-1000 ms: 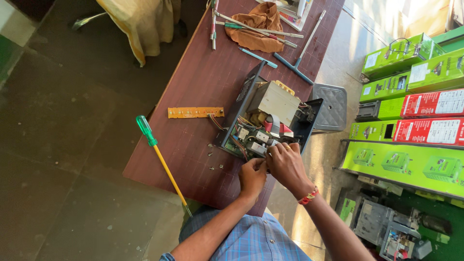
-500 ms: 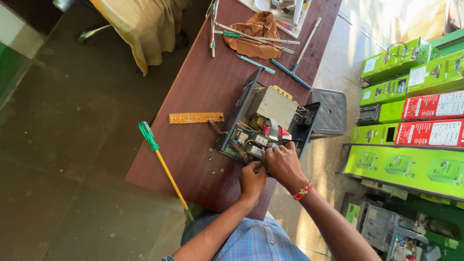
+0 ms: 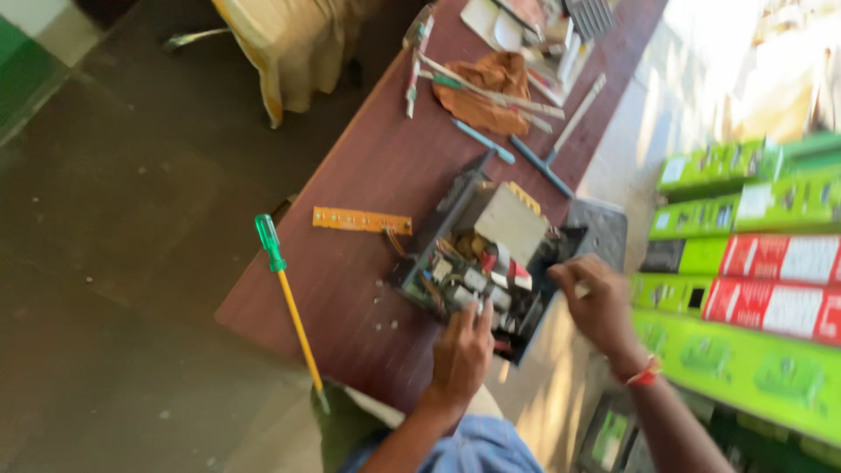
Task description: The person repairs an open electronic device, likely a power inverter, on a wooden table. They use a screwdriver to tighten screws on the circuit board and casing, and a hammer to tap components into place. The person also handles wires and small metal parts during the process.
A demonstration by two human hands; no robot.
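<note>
An opened black electronic unit (image 3: 477,254) with a circuit board, wires and a pale boxy transformer lies on the dark red-brown table (image 3: 385,166). My left hand (image 3: 462,350) rests on the near edge of the board, fingers touching its parts. My right hand (image 3: 596,298) hovers at the unit's right side, fingers curled; blur hides whether it pinches anything. A narrow orange circuit strip (image 3: 361,220) lies to the left, joined to the unit by wires.
A long screwdriver (image 3: 289,307) with a green handle and yellow shaft hangs over the table's left edge. Small screws (image 3: 385,315) lie nearby. A brown rag (image 3: 482,92), tools and papers fill the far end. Green and red boxes (image 3: 762,271) are stacked at right.
My right hand has moved away from the board to the unit's right side. My left hand stays on the board. The view has shifted and blurred.
</note>
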